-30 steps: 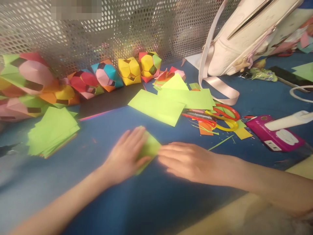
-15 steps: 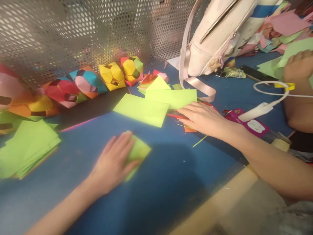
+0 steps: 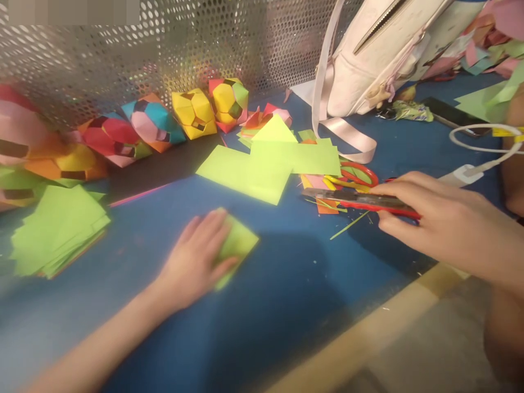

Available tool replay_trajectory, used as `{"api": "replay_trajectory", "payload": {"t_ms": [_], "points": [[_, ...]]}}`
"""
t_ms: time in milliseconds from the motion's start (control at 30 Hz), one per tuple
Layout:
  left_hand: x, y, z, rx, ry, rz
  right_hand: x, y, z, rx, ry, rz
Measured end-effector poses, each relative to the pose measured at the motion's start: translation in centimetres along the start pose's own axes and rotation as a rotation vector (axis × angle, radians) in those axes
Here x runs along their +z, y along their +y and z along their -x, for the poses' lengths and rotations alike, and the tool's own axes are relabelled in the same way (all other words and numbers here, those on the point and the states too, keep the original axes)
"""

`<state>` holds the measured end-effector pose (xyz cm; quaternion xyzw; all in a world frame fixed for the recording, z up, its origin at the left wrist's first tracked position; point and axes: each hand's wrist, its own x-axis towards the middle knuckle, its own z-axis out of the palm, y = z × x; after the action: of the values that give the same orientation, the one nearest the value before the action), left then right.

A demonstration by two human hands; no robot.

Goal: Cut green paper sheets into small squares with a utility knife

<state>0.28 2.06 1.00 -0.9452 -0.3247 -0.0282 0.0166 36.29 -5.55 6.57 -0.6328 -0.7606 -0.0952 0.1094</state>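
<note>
My left hand lies flat on a lime-green piece of paper, fingers stretched out and thumb apart. The paper rests on the blue table under the palm and fingers, which cover part of it. Over on the right, my right hand is closed on a pair of scissors with dark blades and red handles. Their blades point left, above small paper scraps. Just behind them are red and yellow handle loops, which look like another pair of scissors. Beyond my hands several green sheets overlap.
A stack of green paper sits at the left. Folded paper balls line the perforated metal panel. At the back right stand a pale bag, a phone and a white cable. Another person's arm shows at the right edge.
My right hand has moved right from beside the green sheets and now holds the scissors. My left hand remains on the green paper. The view has shifted slightly.
</note>
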Motion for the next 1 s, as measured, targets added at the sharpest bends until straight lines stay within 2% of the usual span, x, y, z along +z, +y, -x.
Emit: {"api": "replay_trajectory", "payload": {"t_ms": [133, 267, 567, 1000], "points": [[0.1, 0.0, 0.0, -0.003, 0.008, 0.002, 1.4, -2.0, 0.1, -0.14, -0.032, -0.28], [0.2, -0.1, 0.0, -0.006, 0.004, 0.02, 2.9, -3.7, -1.2, -0.183, -0.077, -0.416], [0.1, -0.1, 0.1, -0.008, 0.001, 0.027, 4.1, -3.5, -1.0, -0.193, -0.109, -0.455], [-0.2, 0.0, 0.1, -0.009, -0.017, 0.026, 4.1, -3.7, -0.9, -0.185, -0.128, -0.543]]}}
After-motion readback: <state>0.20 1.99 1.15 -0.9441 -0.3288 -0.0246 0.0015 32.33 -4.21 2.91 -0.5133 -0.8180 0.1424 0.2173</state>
